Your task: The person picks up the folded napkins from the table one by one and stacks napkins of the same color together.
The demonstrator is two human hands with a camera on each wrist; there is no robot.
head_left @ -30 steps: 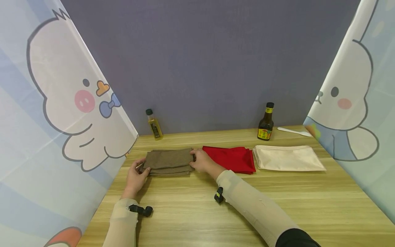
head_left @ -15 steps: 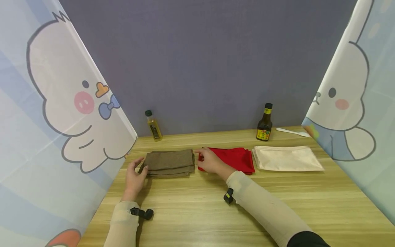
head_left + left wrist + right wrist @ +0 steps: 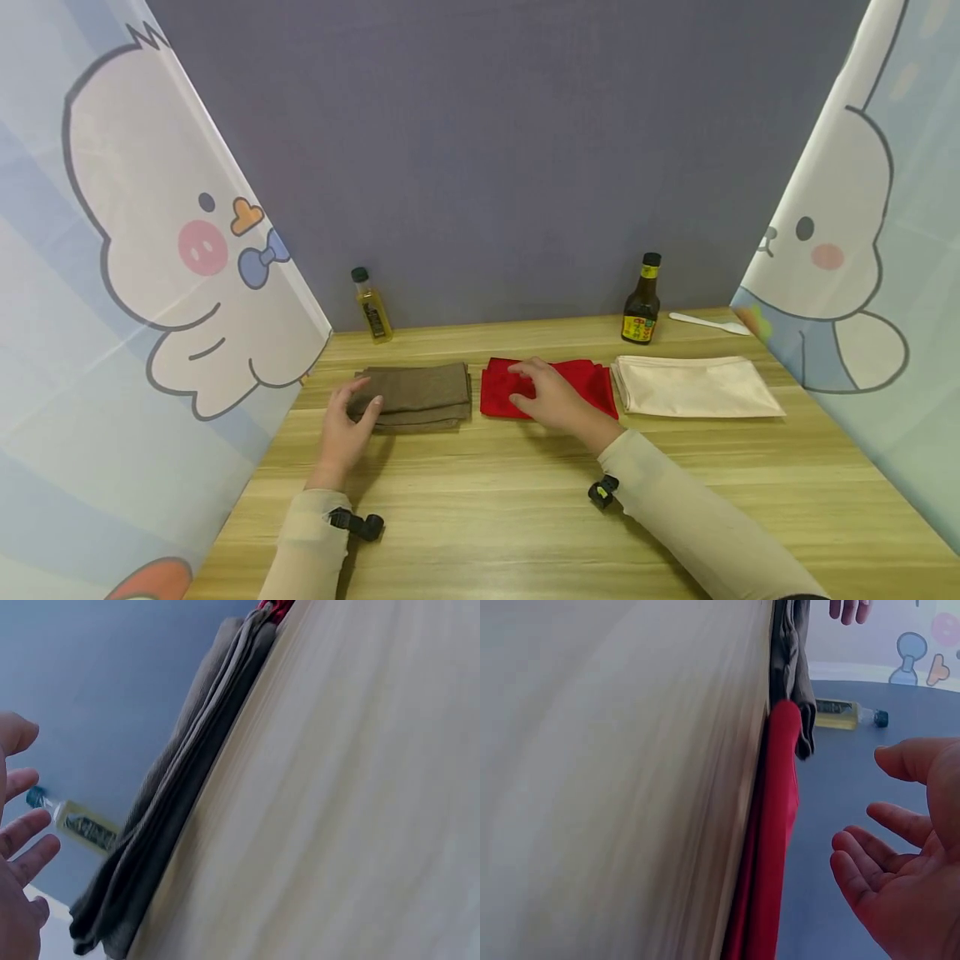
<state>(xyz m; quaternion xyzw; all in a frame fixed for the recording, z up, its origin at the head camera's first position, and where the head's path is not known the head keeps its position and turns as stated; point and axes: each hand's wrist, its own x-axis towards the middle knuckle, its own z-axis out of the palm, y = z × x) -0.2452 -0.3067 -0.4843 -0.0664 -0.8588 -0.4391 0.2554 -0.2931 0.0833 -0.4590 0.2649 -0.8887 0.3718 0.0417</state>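
Note:
A folded grey-brown cloth (image 3: 420,390) lies at the left of a row of folded cloths. Over its left end hovers my left hand (image 3: 349,433), fingers loosely spread and holding nothing; the left wrist view shows that hand (image 3: 19,847) apart from the cloth (image 3: 180,772). A folded red cloth (image 3: 592,387) is in the middle of the row. Above it is my right hand (image 3: 555,398), thumb and fingers parted around nothing. In the right wrist view a gap separates that hand (image 3: 907,855) from the red cloth (image 3: 776,817).
A folded cream cloth (image 3: 697,387) lies at the right of the row. Behind the cloths stand an oil bottle (image 3: 374,312) and a dark sauce bottle (image 3: 641,304). A white plastic utensil (image 3: 708,323) lies near the back right. The wooden table (image 3: 480,508) meets a grey back wall (image 3: 480,167).
My right hand has let go of the grey-brown cloth's right end and moved right, over the red cloth. My left hand has come off the left end and shifted slightly right.

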